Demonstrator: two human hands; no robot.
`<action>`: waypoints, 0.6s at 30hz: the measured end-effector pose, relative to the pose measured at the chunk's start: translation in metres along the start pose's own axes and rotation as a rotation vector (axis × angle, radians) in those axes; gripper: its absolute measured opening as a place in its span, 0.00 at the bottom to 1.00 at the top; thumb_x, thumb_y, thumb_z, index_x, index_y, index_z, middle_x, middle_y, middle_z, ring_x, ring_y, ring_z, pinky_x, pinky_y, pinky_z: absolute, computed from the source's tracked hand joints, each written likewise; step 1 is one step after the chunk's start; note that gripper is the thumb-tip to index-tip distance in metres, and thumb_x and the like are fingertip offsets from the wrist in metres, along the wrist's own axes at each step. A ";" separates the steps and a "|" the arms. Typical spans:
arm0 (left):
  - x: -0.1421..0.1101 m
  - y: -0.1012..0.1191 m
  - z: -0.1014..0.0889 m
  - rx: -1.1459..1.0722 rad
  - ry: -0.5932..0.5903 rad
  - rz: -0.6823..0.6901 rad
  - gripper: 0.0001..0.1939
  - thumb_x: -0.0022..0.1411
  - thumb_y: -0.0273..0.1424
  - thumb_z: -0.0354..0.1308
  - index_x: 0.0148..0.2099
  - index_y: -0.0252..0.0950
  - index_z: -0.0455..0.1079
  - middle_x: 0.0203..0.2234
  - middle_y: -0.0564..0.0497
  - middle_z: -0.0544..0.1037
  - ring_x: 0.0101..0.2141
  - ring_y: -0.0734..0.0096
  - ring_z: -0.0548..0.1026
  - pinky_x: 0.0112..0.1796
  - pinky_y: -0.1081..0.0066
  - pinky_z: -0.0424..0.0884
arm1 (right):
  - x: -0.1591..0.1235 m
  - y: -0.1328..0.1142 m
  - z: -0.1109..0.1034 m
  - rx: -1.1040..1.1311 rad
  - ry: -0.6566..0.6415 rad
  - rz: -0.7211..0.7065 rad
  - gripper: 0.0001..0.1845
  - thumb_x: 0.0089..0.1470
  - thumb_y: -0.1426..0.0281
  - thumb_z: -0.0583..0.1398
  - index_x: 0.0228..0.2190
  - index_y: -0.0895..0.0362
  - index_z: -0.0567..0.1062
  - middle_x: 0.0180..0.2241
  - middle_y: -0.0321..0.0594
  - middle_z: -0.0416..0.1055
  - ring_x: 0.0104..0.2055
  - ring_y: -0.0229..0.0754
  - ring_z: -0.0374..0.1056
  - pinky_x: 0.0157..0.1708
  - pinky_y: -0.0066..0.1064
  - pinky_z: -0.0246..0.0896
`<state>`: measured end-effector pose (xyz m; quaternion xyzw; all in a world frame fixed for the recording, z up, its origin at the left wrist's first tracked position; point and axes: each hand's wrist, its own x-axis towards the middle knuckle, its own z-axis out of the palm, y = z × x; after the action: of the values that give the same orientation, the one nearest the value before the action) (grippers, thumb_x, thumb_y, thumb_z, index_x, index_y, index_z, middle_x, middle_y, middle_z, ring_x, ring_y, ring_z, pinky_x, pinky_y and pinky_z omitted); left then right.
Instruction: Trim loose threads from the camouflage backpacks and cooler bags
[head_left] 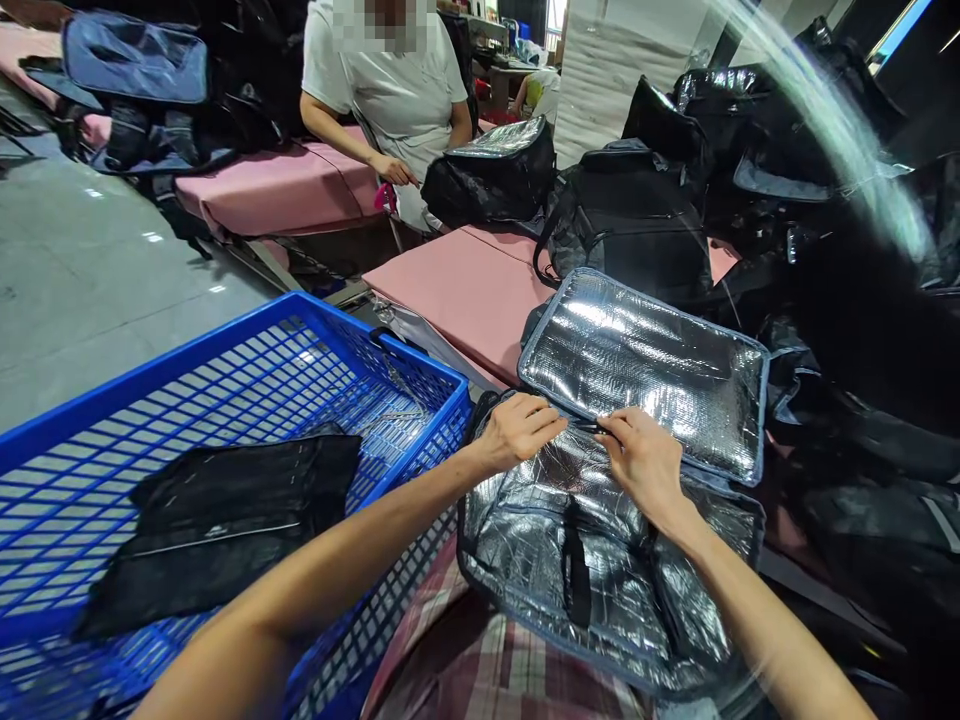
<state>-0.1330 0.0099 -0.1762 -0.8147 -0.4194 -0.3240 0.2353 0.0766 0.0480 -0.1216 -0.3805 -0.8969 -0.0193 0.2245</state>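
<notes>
Left hand [523,430] is up at the back edge of the bag, fingers drawn in narrow, but I can't tell if the tips have actually closed on anything. Best use for it imo is anchoring: press the edge flat so the lining doesn't creep while the other hand works.

Bag [517,550] is wide open right in front of the wearer, over some plaid cloth [510,662], silver inside facing up. It looks floppy, so I'd keep both hands near the same spot on the seam. Spread them apart and it'll probably just sag.

Between the hands there's a small dark piece [586,425], too small to say if it's a tool or a bit of strip. Right hand [649,468] has it pinched between thumb and fingers. Short grip, light touch, and mind that foil, it looks easy to nick.

Lid [660,370] is laid back behind the fingers, which is good, nothing blocking the seam. Black bags [862,450] crowd the right, so keep that elbow tucked.
</notes>
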 end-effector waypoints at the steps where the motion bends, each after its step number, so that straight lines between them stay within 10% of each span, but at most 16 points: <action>1: 0.002 0.000 0.000 -0.002 -0.012 -0.022 0.08 0.61 0.25 0.50 0.41 0.36 0.68 0.31 0.52 0.76 0.35 0.72 0.69 0.34 0.70 0.62 | 0.001 0.000 0.000 0.010 0.004 0.000 0.07 0.54 0.70 0.57 0.34 0.54 0.76 0.33 0.38 0.72 0.31 0.39 0.65 0.25 0.28 0.50; 6: 0.031 -0.003 -0.011 -0.049 -0.296 -0.136 0.11 0.61 0.23 0.47 0.38 0.35 0.70 0.30 0.50 0.74 0.33 0.69 0.67 0.32 0.70 0.60 | 0.002 0.014 -0.005 0.150 0.060 -0.007 0.08 0.55 0.68 0.56 0.34 0.56 0.75 0.32 0.39 0.72 0.32 0.38 0.65 0.28 0.28 0.54; 13: 0.078 -0.030 -0.019 -0.426 -0.900 -0.469 0.08 0.53 0.28 0.54 0.33 0.38 0.75 0.29 0.53 0.77 0.31 0.72 0.71 0.29 0.74 0.58 | -0.006 0.021 -0.009 -0.221 0.157 -0.260 0.09 0.55 0.73 0.55 0.37 0.54 0.74 0.33 0.39 0.72 0.32 0.38 0.61 0.30 0.31 0.48; 18: 0.083 -0.041 -0.010 -0.581 -1.012 -0.510 0.10 0.49 0.29 0.57 0.34 0.36 0.76 0.27 0.53 0.78 0.29 0.74 0.71 0.30 0.76 0.59 | 0.002 0.008 -0.003 -0.327 0.160 -0.400 0.13 0.54 0.78 0.54 0.38 0.55 0.74 0.34 0.39 0.72 0.31 0.39 0.57 0.30 0.33 0.45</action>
<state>-0.1344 0.0699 -0.1049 -0.7721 -0.5545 -0.0452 -0.3072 0.0824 0.0545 -0.1196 -0.2243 -0.9186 -0.2380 0.2219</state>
